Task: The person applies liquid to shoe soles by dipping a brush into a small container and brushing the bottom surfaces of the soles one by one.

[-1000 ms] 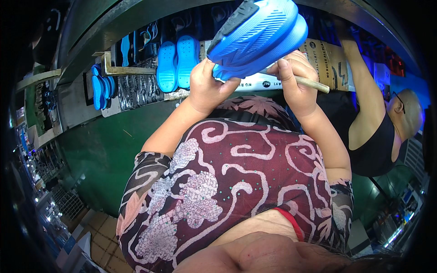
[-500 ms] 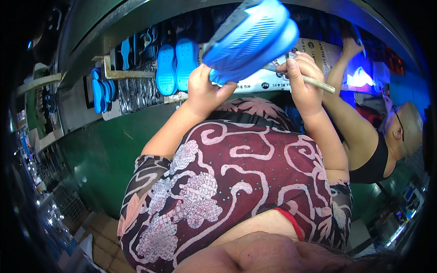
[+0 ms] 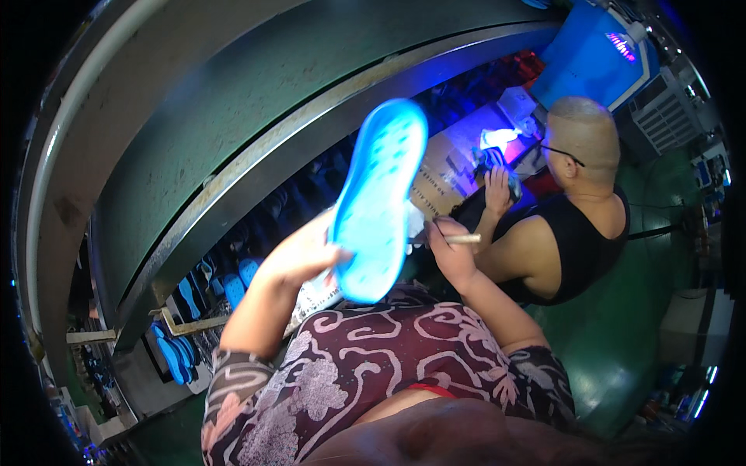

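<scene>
A light-blue shoe sole [image 3: 377,206] is held up in front of me, nearly upright, its dimpled face toward me and slightly blurred. My left hand [image 3: 299,252] grips its lower left edge, thumb on the face and the other fingers behind. At the sole's right side, my right hand [image 3: 451,248] is closed around a brush with a pale wooden handle [image 3: 466,238]. The handle's end sticks out to the right; the sole and the hand hide most of the brush head.
Ahead runs a long metal-edged bench frame [image 3: 256,163]. More blue soles [image 3: 172,353] lie at the lower left. To my right a co-worker [image 3: 575,194] sits in a black top, a dark object in hand near a bright light [image 3: 497,138]. Beyond stands a blue machine [image 3: 598,54].
My view has swung to the right and up. The sole has turned from its ribbed side to its dimpled face and stands more upright. Both hands keep their holds.
</scene>
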The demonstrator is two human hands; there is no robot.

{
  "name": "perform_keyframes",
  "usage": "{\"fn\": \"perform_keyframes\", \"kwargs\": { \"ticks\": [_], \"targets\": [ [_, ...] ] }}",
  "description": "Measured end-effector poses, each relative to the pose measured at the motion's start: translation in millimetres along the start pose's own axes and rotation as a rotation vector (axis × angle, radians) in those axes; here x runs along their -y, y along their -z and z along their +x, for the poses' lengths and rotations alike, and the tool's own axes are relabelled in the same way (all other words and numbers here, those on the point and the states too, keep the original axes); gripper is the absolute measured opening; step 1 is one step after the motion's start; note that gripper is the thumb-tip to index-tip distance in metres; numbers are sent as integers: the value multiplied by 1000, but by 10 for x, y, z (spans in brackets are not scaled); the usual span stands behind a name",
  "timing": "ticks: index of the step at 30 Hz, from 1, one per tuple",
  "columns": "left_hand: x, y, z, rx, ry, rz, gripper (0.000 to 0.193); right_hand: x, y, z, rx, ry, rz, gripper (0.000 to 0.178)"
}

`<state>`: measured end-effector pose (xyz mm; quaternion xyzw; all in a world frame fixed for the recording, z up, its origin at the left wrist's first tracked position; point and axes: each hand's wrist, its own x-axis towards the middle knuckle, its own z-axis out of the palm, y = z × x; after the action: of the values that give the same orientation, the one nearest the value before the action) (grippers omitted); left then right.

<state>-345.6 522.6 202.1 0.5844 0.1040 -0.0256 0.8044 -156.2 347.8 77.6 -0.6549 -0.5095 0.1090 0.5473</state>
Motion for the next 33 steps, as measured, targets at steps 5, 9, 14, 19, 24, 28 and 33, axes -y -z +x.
{"fn": "perform_keyframes", "kwargs": {
  "ticks": [5, 9, 14, 19, 24, 28, 33],
  "targets": [
    [-729, 529, 1909, -134, -290, -307, 41, 0, -87, -136, -107, -164, 100, 30],
    [-1018, 488, 2330, -339, -485, -650, 38, -78, -108, -143, -109, -175, 79, 34],
    [-41, 464, 1476, -328, -457, -383, 49, -96, -164, -212, -158, -248, 194, 27],
    [1222, 1128, -104, -737, -151, 71, 40, 87, -233, -27, -60, -278, 275, 26],
    [2730, 1617, -1777, -1332, 236, 1016, 48, 233, -492, -3, 118, -274, 371, 29],
    [3333, 1801, -2260, -1323, 638, 1241, 55, 530, -714, 173, 220, -330, 407, 30],
    [2950, 1334, -1806, -1477, 624, 1093, 48, 614, -719, 231, 292, -347, 403, 30]
  ]
}}
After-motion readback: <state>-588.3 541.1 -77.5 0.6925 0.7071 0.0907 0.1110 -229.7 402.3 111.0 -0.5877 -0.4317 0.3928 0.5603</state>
